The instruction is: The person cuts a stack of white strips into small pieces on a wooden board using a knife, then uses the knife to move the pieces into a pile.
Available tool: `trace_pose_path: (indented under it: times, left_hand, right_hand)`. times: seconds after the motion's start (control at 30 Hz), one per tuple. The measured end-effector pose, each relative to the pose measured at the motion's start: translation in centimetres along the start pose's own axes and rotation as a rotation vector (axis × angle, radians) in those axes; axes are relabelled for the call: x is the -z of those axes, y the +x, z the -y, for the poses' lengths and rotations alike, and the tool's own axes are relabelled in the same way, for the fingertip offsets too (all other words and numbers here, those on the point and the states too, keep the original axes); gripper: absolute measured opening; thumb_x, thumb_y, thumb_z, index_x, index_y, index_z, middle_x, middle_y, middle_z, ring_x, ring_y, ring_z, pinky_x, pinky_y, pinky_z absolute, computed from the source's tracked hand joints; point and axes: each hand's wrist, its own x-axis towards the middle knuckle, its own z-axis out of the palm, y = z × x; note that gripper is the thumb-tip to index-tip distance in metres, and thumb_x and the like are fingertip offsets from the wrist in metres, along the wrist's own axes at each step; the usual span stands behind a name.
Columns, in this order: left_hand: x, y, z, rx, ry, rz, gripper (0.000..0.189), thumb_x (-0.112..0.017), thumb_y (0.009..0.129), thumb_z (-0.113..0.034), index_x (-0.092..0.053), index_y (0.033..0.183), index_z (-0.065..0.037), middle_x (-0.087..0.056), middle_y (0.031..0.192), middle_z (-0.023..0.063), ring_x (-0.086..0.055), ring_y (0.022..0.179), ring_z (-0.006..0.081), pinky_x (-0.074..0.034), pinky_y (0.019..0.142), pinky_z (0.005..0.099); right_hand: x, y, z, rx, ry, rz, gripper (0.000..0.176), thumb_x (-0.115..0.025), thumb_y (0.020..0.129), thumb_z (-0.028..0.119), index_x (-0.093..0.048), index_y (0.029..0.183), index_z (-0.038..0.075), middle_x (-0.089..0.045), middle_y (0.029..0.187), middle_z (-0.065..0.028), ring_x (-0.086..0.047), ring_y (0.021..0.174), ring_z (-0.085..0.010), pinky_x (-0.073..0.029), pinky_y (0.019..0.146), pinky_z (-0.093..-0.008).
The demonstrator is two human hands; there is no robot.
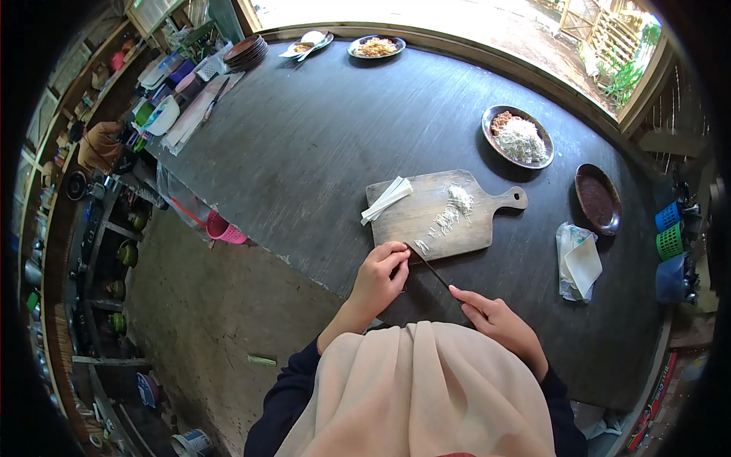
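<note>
A thin dark knife (432, 272) slants between my hands at the near edge of the wooden cutting board (476, 232). My right hand (499, 324) is closed around its near end. The fingers of my left hand (381, 274) are pinched together at the knife's far end, by the board's near left corner. Fine white shreds (457, 204) lie in a small heap on the board, with a few loose bits trailing toward my left hand. Several white strips (388, 199) are stacked on the board's left side, partly overhanging its edge.
Beyond the board, a plate (485, 139) bears white shreds and brown pieces. An oval brown dish (598, 199) and a plastic packet with white sheets (580, 263) lie right. Food plates (401, 47) and stacked brown plates (247, 53) line the far edge. Another person (103, 145) is at left.
</note>
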Motion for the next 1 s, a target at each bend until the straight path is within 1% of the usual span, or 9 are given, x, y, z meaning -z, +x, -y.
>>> trace_pose_path:
  times: [0.13, 0.2, 0.3, 0.33, 0.43, 0.63, 0.8, 1.0]
  left_hand:
    - [0.0, 0.0, -0.3, -0.003, 0.001, -0.025, 0.015, -0.065, 0.083, 0.000, -0.069, 0.097, 0.003, -0.066, 0.102, 0.0121, -0.066, 0.095, 0.0292, -0.052, 0.085, 0.0370]
    - [0.0, 0.0, -0.3, -0.009, -0.003, -0.036, 0.015, -0.065, 0.083, 0.000, -0.068, 0.097, 0.003, -0.066, 0.102, 0.0121, -0.065, 0.095, 0.0297, -0.052, 0.084, 0.0377]
    - [-0.1, -0.1, -0.4, -0.009, -0.004, -0.041, 0.016, -0.065, 0.082, 0.000, -0.069, 0.097, 0.003, -0.066, 0.101, 0.0120, -0.065, 0.093, 0.0296, -0.052, 0.084, 0.0376]
    - [-0.1, -0.1, -0.3, -0.005, -0.002, -0.045, 0.016, -0.066, 0.082, 0.000, -0.070, 0.097, 0.002, -0.067, 0.101, 0.0118, -0.066, 0.094, 0.0287, -0.053, 0.085, 0.0368]
    - [-0.3, -0.2, 0.1, -0.003, -0.002, -0.048, 0.016, -0.067, 0.082, 0.001, -0.070, 0.098, 0.002, -0.068, 0.101, 0.0115, -0.067, 0.095, 0.0277, -0.053, 0.085, 0.0359]
    - [-0.2, -0.2, 0.0, 0.003, 0.000, -0.054, 0.015, -0.067, 0.082, 0.001, -0.070, 0.097, 0.002, -0.068, 0.102, 0.0118, -0.067, 0.096, 0.0279, -0.053, 0.085, 0.0358]
    - [-0.1, -0.2, -0.1, 0.010, -0.016, -0.042, 0.014, -0.067, 0.082, 0.000, -0.070, 0.096, 0.003, -0.068, 0.102, 0.0124, -0.067, 0.096, 0.0284, -0.053, 0.086, 0.0356]
    - [-0.2, -0.2, 0.0, -0.007, -0.003, -0.045, 0.015, -0.067, 0.083, 0.000, -0.070, 0.096, 0.003, -0.068, 0.102, 0.0129, -0.066, 0.096, 0.0288, -0.053, 0.086, 0.0362]
  right_hand:
    - [1.3, -0.1, -2.5, 0.085, -0.005, 0.030, 0.039, -0.052, 0.101, 0.016, -0.054, 0.141, 0.016, -0.056, 0.066, -0.0091, -0.048, 0.058, -0.0117, -0.047, 0.064, -0.0290]
    - [2.0, -0.5, -3.4, 0.026, 0.053, 0.077, 0.040, -0.053, 0.101, 0.017, -0.054, 0.141, 0.016, -0.056, 0.067, -0.0080, -0.048, 0.059, -0.0111, -0.047, 0.065, -0.0282]
    - [1.5, -0.4, -2.9, 0.044, 0.016, 0.039, 0.039, -0.052, 0.102, 0.018, -0.054, 0.141, 0.017, -0.057, 0.068, -0.0083, -0.049, 0.060, -0.0109, -0.047, 0.066, -0.0278]
    - [1.3, -0.5, -2.1, -0.016, 0.009, 0.043, 0.039, -0.052, 0.102, 0.019, -0.054, 0.140, 0.017, -0.058, 0.070, -0.0092, -0.050, 0.062, -0.0114, -0.047, 0.067, -0.0280]
    - [0.6, -0.4, -1.6, -0.001, 0.042, -0.001, 0.039, -0.052, 0.102, 0.019, -0.055, 0.140, 0.018, -0.060, 0.072, -0.0108, -0.052, 0.063, -0.0128, -0.048, 0.069, -0.0287]
    - [0.9, -0.6, -0.8, -0.043, 0.033, 0.033, 0.039, -0.052, 0.101, 0.020, -0.054, 0.140, 0.018, -0.062, 0.074, -0.0127, -0.051, 0.063, -0.0142, -0.048, 0.070, -0.0294]
    - [0.7, -0.4, -1.4, -0.031, 0.019, 0.031, 0.039, -0.052, 0.102, 0.021, -0.054, 0.141, 0.017, -0.062, 0.075, -0.0135, -0.051, 0.064, -0.0143, -0.048, 0.071, -0.0295]
    - [0.1, -0.2, -0.6, -0.009, 0.034, 0.006, 0.039, -0.052, 0.102, 0.021, -0.054, 0.141, 0.017, -0.062, 0.074, -0.0137, -0.052, 0.065, -0.0136, -0.048, 0.072, -0.0294]
